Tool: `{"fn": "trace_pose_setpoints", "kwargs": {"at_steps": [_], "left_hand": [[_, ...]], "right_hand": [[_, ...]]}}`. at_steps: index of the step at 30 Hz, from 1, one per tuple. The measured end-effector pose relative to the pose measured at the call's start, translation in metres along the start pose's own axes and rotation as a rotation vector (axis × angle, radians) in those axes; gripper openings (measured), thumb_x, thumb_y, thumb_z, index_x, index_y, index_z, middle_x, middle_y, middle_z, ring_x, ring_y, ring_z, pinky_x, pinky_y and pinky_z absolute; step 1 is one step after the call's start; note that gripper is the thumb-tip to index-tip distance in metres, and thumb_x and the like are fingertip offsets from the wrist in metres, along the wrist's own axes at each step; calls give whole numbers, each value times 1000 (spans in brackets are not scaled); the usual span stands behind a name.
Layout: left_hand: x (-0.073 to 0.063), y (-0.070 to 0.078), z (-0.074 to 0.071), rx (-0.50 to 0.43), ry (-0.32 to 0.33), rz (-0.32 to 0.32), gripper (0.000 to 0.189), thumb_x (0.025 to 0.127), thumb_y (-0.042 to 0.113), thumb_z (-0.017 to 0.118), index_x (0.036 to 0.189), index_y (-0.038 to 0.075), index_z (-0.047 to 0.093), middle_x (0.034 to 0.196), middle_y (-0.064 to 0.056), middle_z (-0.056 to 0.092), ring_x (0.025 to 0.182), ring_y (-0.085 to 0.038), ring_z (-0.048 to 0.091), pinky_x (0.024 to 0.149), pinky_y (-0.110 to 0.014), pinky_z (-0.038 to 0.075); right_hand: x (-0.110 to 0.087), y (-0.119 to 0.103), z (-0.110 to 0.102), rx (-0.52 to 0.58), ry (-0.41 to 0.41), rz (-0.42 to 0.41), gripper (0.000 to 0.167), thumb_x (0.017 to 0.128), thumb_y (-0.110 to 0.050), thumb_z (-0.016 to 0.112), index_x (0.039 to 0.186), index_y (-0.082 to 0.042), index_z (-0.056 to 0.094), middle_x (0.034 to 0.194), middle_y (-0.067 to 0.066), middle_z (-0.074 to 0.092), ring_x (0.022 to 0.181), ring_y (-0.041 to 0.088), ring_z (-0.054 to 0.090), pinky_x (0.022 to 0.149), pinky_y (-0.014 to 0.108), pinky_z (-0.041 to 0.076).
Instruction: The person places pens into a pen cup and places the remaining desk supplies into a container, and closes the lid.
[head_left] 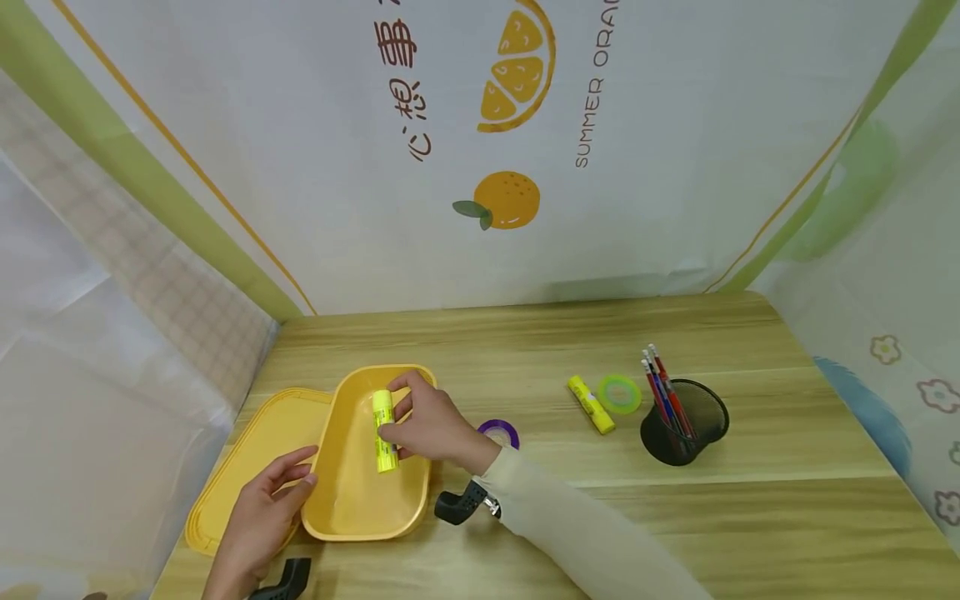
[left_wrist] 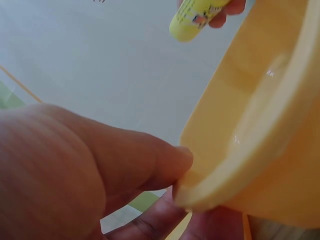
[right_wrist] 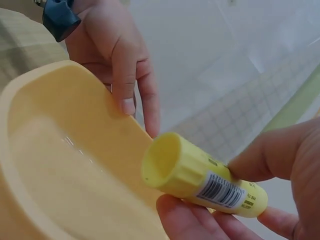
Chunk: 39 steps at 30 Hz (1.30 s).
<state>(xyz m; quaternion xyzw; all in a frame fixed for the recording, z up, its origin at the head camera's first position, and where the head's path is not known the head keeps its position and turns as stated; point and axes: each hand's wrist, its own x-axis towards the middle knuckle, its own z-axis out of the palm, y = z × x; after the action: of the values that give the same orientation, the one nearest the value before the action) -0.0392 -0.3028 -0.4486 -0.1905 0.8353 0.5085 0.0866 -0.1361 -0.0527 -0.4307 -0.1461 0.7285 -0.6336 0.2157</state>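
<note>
My right hand (head_left: 438,423) pinches a yellow glue stick (head_left: 384,431) between thumb and fingers, over the yellow plastic box (head_left: 352,504). A barcode label and the stick's round end show in the right wrist view. My left hand (head_left: 262,507) grips the box's left rim, the thumb (left_wrist: 167,162) on the edge and the other fingers partly hidden behind the wall. No items show inside the box. A flat yellow lid (head_left: 262,442) lies left of the box, partly behind it and my left hand.
A roll of purple tape (head_left: 501,431) lies by my right wrist, partly covered. Farther right are a second yellow glue stick (head_left: 591,405), a green tape roll (head_left: 619,394) and a black mesh pen holder (head_left: 705,417) with several pencils (head_left: 667,396). A printed curtain (head_left: 600,225) hangs behind the table.
</note>
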Motion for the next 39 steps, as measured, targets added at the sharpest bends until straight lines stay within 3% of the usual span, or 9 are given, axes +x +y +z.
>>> {"fn": "trace_pose_setpoints", "kwargs": {"at_steps": [10,21,26,39], "left_hand": [[0,1,1,15,2,-11,53,108,21,64,158,15,50,137,-14,60,94,-4,64,71,-25,56],[-1,2,3,-16,8,-22,53,107,18,64,158,13,50,129,-9,61,93,-4,64,71,-24,56],[0,2,2,-35,5,-28,53,108,17,63,158,13,49,126,-7,61,93,-4,64,72,-24,56],[1,1,3,-21,7,-37,52,108,18,62,158,14,49,136,-15,57,97,-9,64,72,-25,56]], "right_hand": [[10,0,15,-12,12,66,60,92,-5,80,140,-12,46,97,5,64,66,18,71,58,31,64],[15,-4,31,8,68,145,56,90,-2,81,133,-12,47,93,7,61,63,21,70,55,33,63],[17,-4,42,-34,73,173,55,90,-4,82,132,-14,47,91,5,62,61,21,70,54,31,62],[27,4,60,-64,117,217,50,89,-5,84,124,-16,51,86,5,62,60,21,69,55,32,62]]}}
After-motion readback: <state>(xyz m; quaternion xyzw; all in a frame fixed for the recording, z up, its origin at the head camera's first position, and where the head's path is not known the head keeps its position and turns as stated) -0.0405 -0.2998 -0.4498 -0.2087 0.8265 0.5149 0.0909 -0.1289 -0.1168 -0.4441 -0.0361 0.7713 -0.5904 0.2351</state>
